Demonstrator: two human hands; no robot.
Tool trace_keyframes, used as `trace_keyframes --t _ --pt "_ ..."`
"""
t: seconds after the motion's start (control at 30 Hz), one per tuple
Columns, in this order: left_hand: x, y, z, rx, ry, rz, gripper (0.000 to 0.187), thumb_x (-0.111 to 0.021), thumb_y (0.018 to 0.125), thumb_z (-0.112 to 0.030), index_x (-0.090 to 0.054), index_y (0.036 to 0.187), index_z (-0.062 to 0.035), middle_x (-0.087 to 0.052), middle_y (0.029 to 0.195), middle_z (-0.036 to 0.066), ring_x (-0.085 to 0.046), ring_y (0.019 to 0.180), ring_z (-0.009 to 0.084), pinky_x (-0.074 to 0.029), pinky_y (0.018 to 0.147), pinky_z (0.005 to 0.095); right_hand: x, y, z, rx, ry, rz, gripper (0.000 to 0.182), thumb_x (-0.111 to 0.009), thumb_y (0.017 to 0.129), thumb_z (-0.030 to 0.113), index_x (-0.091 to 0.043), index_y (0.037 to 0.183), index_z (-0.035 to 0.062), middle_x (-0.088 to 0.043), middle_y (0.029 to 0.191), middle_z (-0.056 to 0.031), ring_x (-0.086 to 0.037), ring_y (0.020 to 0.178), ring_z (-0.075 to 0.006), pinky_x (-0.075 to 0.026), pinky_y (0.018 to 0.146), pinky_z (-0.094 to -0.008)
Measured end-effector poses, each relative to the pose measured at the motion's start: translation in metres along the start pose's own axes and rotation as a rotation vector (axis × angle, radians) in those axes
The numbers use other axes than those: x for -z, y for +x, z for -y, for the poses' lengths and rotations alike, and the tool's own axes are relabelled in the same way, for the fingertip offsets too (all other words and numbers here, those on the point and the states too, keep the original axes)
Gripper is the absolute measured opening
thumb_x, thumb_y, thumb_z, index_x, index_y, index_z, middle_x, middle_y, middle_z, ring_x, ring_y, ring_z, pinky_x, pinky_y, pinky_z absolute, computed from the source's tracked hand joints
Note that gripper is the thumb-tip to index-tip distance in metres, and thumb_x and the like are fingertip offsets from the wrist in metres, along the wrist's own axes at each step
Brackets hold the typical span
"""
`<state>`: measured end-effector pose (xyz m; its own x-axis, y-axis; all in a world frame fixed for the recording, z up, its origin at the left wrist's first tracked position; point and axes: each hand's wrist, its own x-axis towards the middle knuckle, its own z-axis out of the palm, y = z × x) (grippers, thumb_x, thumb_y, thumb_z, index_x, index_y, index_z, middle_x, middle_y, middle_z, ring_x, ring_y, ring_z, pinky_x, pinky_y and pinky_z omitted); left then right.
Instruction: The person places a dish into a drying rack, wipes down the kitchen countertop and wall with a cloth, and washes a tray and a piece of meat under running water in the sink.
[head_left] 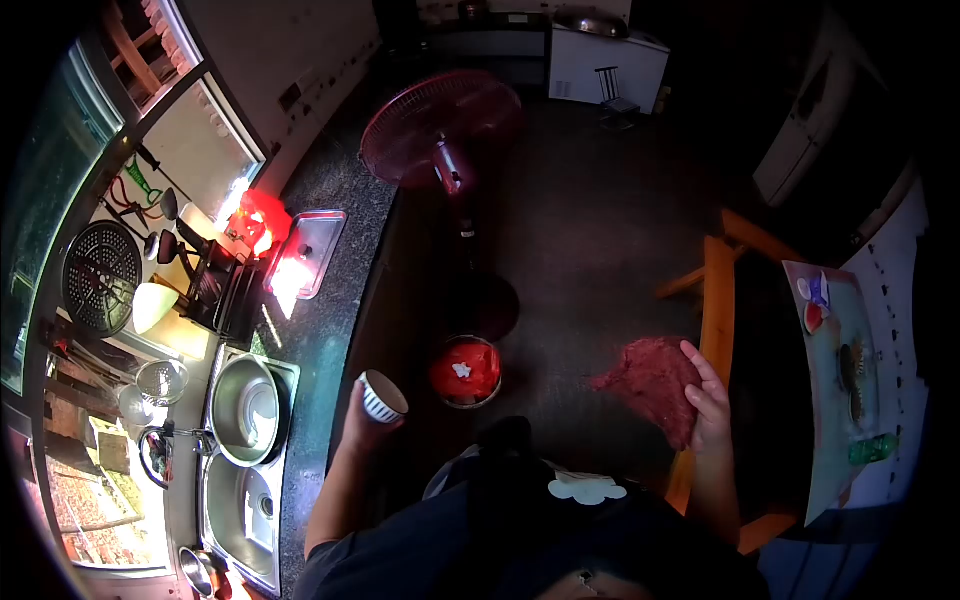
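Near the counter's edge, my left hand (368, 428) is closed around a cup (377, 405) with dark and white stripes. The cup is tilted, and its pale brown inside shows. Over on the right, beside a wooden bench, my right hand (710, 410) grips a dark red cloth (652, 385) that spreads out to the left of the fingers. Part of the right hand's grip is hidden by the cloth. On the floor between both hands stands a round bin (470, 404) with a red lining and something small and white inside.
Along the left runs a dark counter (345, 290) with a steel sink (238, 520), a steel basin (246, 410) and a tray (322, 245). A red standing fan (440, 125) is ahead. At right are a wooden bench (716, 300) and a table (835, 430) with a green bottle (873, 449).
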<state>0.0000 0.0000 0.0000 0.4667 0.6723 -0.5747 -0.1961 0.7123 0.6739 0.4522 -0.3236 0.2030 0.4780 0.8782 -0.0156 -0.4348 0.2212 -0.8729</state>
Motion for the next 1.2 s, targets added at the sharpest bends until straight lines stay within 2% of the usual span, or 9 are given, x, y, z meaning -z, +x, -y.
trace_keyframes --t 0.1,0.23,0.43,0.53,0.57,0.67,0.73,1.0,1.2 --pt "-0.062 0.015 0.047 0.196 0.162 -0.044 0.062 -0.045 0.095 -0.064 -0.041 0.138 -0.0204 -0.061 0.119 0.008 -0.065 0.099 0.0295 -0.058 0.075 0.0476 0.033 0.011 -0.001 -0.108 0.072 -0.019 0.079 -0.051 0.081 0.003 -0.019 0.152 -0.0079 -0.041 0.148 -0.0259 -0.043 0.138 -0.0329 -0.03 0.118 -0.044" --pt "-0.251 0.245 0.028 0.037 0.093 0.341 0.051 -0.048 0.099 -0.053 -0.037 0.138 -0.0218 -0.057 0.12 0.006 -0.062 0.106 0.0282 -0.056 0.08 0.0539 0.094 0.17 0.052 0.044 0.086 0.03 0.082 -0.048 0.077 0.003 -0.018 0.152 -0.01 -0.04 0.149 -0.0268 -0.043 0.138 -0.0335 -0.029 0.118 -0.0443" --pt "-0.477 0.367 -0.003 0.317 0.121 0.535 0.058 -0.036 0.097 -0.066 -0.047 0.14 -0.028 -0.058 0.135 0.004 -0.058 0.119 0.031 -0.052 0.085 0.0561 0.149 0.265 0.158 0.197 -0.033 -0.199 0.084 -0.053 0.076 0.005 -0.018 0.151 -0.0101 -0.04 0.148 -0.0268 -0.046 0.135 -0.0365 -0.037 0.114 -0.0492" --pt "-0.576 0.452 -0.013 0.469 -0.099 0.746 0.069 -0.033 0.094 -0.072 -0.046 0.143 -0.024 -0.055 0.139 0.008 -0.057 0.122 0.0349 -0.053 0.09 0.0568 0.227 0.27 0.218 0.443 -0.281 -0.213 0.074 -0.052 0.088 0.014 -0.022 0.153 -0.0033 -0.043 0.146 -0.0244 -0.05 0.131 -0.0343 -0.046 0.108 -0.0453" --pt "-0.605 0.481 -0.015 0.5 -0.178 0.836 0.073 -0.033 0.093 -0.074 -0.044 0.144 -0.0227 -0.053 0.14 0.009 -0.056 0.123 0.0363 -0.054 0.092 0.0565 0.272 0.267 0.226 0.655 0.034 -0.44 0.063 -0.049 0.095 0.013 -0.024 0.151 -0.0018 -0.039 0.15 -0.0172 -0.049 0.13 -0.0283 -0.046 0.104 -0.0406" --pt "-0.689 0.567 -0.038 0.478 -0.284 0.953 0.079 -0.036 0.09 -0.077 -0.043 0.145 -0.0203 -0.053 0.14 0.011 -0.055 0.125 0.0346 -0.053 0.093 0.0557 0.378 0.335 0.258 1.005 0.384 -0.049 0.049 -0.056 0.097 0.01 -0.039 0.142 -0.0005 -0.044 0.147 -0.0092 -0.044 0.131 -0.027 -0.034 0.11 -0.0415" --pt "-0.73 0.621 -0.051 0.427 -0.269 0.89 0.076 -0.038 0.09 -0.076 -0.046 0.143 -0.0217 -0.054 0.139 0.009 -0.057 0.123 0.0332 -0.055 0.09 0.0538 0.415 0.421 0.266 1.125 0.29 -0.134 0.04 -0.06 0.095 0.01 -0.052 0.134 0.003 -0.055 0.137 -0.009 -0.047 0.128 -0.0257 -0.04 0.105 -0.0395" --pt "-0.775 0.795 -0.118 0.013 -0.216 0.352 0.054 -0.039 0.094 -0.062 -0.056 0.131 -0.0248 -0.06 0.131 0.003 -0.055 0.122 0.0279 -0.042 0.097 0.0588 0.497 0.825 0.33 0.62 0.169 -0.186 0.05 -0.053 0.098 0.039 -0.053 0.134 0.0043 -0.061 0.131 -0.0106 -0.059 0.118 -0.0282 -0.05 0.097 -0.0399" --pt "-0.723 0.907 -0.184 -0.035 -0.429 -0.051 0.061 -0.048 0.085 -0.068 -0.056 0.127 -0.0242 -0.06 0.124 0.002 -0.055 0.116 0.0278 -0.045 0.091 0.0529 0.497 1.123 0.306 0.148 0.467 -0.023 0.046 -0.057 0.097 0.035 -0.057 0.128 0.0018 -0.065 0.121 -0.0117 -0.064 0.104 -0.0301 -0.049 0.097 -0.0454"
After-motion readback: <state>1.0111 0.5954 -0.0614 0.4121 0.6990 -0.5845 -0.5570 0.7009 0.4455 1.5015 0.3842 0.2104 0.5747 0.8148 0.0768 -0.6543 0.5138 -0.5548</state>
